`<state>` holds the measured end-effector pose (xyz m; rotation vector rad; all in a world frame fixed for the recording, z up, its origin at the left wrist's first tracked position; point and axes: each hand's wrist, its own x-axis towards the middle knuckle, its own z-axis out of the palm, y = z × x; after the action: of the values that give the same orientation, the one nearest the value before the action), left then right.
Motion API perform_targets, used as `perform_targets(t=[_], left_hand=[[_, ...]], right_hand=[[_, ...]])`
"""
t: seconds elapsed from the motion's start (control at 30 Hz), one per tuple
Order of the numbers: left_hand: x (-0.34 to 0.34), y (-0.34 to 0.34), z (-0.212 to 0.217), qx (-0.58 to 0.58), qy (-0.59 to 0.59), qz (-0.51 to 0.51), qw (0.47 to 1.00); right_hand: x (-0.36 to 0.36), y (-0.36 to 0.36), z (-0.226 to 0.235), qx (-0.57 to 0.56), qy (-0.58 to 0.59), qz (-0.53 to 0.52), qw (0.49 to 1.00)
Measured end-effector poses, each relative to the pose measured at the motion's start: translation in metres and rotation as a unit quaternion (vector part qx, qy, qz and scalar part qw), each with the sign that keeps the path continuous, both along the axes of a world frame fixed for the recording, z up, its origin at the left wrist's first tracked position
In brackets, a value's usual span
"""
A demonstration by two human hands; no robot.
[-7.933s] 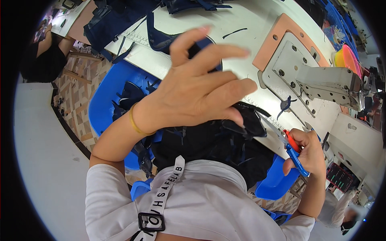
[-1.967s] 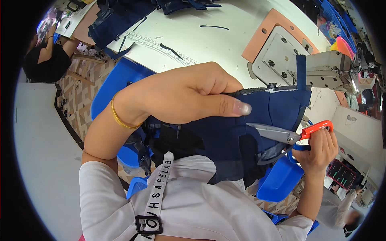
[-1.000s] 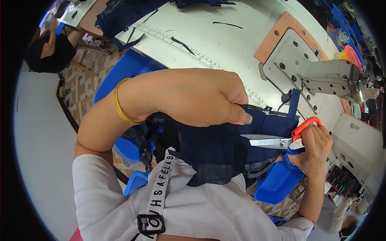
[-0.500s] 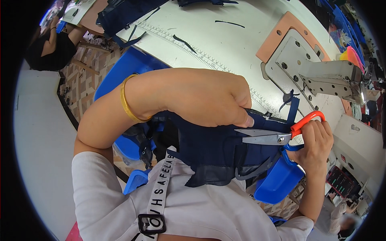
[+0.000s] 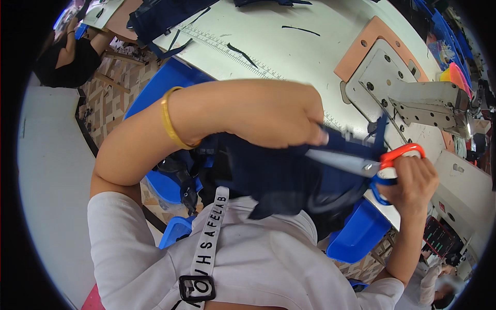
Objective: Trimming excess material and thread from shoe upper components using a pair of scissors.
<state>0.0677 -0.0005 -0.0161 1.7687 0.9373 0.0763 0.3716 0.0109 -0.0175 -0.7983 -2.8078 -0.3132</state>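
Note:
My left hand is closed on the upper edge of a dark navy piece of fabric, pinching it between thumb and fingers. The cloth hangs over the table's near edge toward my lap, its lower part smeared by motion. In my right hand is a pair of scissors with one red and one blue handle loop. Their blades lie nearly together over the fabric, tips pointing left to just below my left thumb. A narrow navy strip sticks up from the cloth's right end.
The white table carries a printed ruler scale, loose dark strips and a navy fabric pile. A sewing machine stands at right. Blue bins sit below the table edge. Another person is at far left.
The scissor blades have gone from spread to nearly closed. Both hands have shifted slightly, the right one outward to the right, and the fabric's lower edge has swung up.

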Motion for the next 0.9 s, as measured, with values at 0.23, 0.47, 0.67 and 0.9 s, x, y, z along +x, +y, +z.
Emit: perform_targets(t=[0.23, 0.47, 0.67, 0.9], left_hand=[[-0.025, -0.005, 0.002, -0.017, -0.116, 0.310, 0.943], [-0.009, -0.017, 0.009, -0.028, -0.142, 0.347, 0.926], [-0.007, -0.019, 0.009, -0.035, -0.143, 0.357, 0.923], [-0.007, -0.021, 0.013, -0.050, -0.137, 0.355, 0.923]], right_hand=[[-0.004, -0.021, 0.018, -0.127, 0.084, -0.167, 0.974], [-0.007, -0.020, 0.008, -0.133, 0.060, -0.162, 0.976], [-0.003, -0.016, -0.002, -0.071, 0.078, -0.139, 0.985], [-0.001, -0.017, 0.006, -0.015, 0.053, -0.127, 0.990]])
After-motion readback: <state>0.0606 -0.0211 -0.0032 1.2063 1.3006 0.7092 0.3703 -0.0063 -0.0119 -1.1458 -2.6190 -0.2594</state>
